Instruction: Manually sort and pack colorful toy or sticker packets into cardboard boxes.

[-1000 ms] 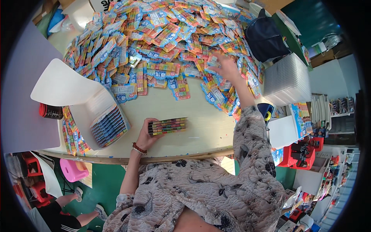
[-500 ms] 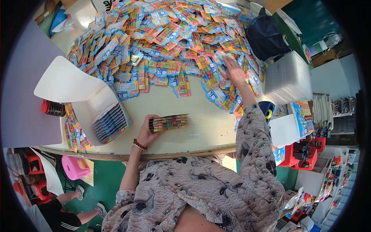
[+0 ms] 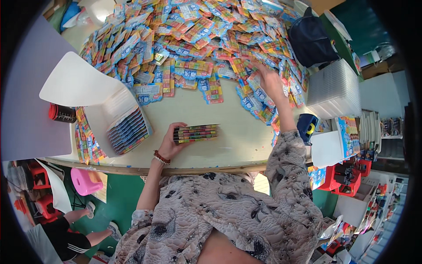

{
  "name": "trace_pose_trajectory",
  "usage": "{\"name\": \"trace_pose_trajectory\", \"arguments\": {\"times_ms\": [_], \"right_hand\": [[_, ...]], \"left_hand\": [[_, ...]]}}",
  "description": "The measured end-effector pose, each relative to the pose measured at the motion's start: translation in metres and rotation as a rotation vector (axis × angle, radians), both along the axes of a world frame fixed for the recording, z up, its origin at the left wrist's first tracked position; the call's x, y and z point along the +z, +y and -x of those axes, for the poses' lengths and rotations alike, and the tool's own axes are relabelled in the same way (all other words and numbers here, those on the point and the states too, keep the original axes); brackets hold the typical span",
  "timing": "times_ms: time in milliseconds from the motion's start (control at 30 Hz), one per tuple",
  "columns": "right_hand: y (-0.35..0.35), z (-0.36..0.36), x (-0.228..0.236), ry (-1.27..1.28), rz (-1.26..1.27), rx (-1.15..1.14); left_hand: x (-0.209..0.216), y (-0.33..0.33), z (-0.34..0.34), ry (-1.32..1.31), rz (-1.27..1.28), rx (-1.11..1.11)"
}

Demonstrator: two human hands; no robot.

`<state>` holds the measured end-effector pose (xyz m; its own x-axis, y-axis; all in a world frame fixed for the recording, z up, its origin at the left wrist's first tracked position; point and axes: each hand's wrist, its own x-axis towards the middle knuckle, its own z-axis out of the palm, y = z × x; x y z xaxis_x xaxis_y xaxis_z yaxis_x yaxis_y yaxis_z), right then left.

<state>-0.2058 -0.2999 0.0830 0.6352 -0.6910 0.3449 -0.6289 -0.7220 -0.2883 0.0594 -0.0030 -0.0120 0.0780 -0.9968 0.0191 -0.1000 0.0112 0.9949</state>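
White box (image 3: 95, 119) below the left end of the pack pile (image 3: 193, 33). Below the pile's middle, with left hand (image 3: 169, 141), grips a pack stack (image 3: 196, 133), fingers closed round one end. Over the pile's right side, extends right hand (image 3: 270, 81), fingers half-curled; cannot tell of any hold.

Pale cream tabletop (image 3: 180, 108) with a brown wooden front edge (image 3: 211, 170) at six o'clock. A broad heap of flat, multicoloured packs with wavy blue edges (image 3: 198, 44) covers it from ten to two o'clock. At nine stands an open white box (image 3: 96, 123) of upright packs; at two, a dark navy bag (image 3: 311, 42); at three, stacked clear plastic trays (image 3: 334, 90); toward four, a dark blue tape dispenser (image 3: 305, 121).
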Motion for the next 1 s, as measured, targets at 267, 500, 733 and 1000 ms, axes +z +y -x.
{"name": "trace_pose_trajectory", "arguments": {"times_ms": [267,500,733,1000], "right_hand": [[0.023,0.027,0.022,-0.118,0.296,-0.124],[0.063,0.057,-0.039,0.233,0.207,-0.078],[0.071,0.036,-0.003,-0.119,0.053,-0.021],[0.115,-0.077,-0.047,-0.128,-0.754,0.45]], "left_hand": [[-0.001,0.003,0.0,0.009,-0.041,0.015],[-0.004,0.0,0.001,0.011,0.001,0.011],[-0.003,0.001,0.0,-0.086,0.034,-0.006],[0.005,-0.007,0.005,-0.37,0.19,0.182]]}}
